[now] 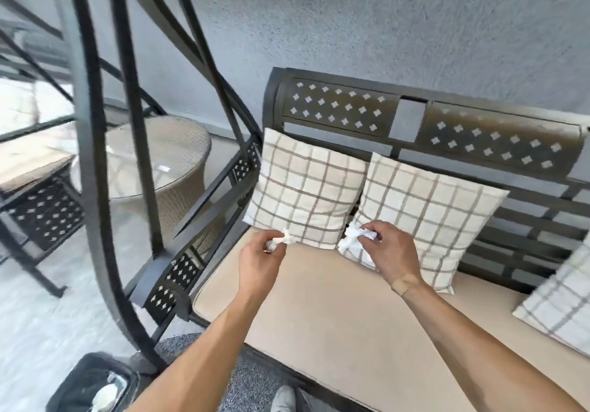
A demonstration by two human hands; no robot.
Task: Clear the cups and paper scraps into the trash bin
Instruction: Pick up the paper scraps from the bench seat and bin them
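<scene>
- You stand before a dark metal bench (351, 111) set against a grey, rough-plastered wall (383, 22); its backrest has panels pierced with small diamond shapes.
- A beige seat cushion (335, 322) covers the bench seat, and this is the surface under both your hands.
- Two checked pillows lean against the bench back: the left pillow (306, 184) and the middle pillow (427, 210) touch each other at their lower corners. A third checked pillow (562, 303) shows at the right end of the bench, cut by the frame edge.
- Left of the bench stands a round wicker side table (166, 162) with a glass top, behind black curved metal bars (92, 156).
- The trash bin (92, 386) sits on the floor at the front left of the bench, by its leg, black-lined, with white crumpled rubbish already inside.
- Your left hand (261, 261) hovers over the bench seat just in front of the left pillow, fingers curled closed around a white paper scrap (281, 239) that pokes out above the thumb.
- Your right hand (389, 252) is at the lower corner of the middle pillow, fingertips pinched together on a second crumpled white paper scrap (360, 236).
- A tan plaster (404, 284) lies across your right wrist.
</scene>
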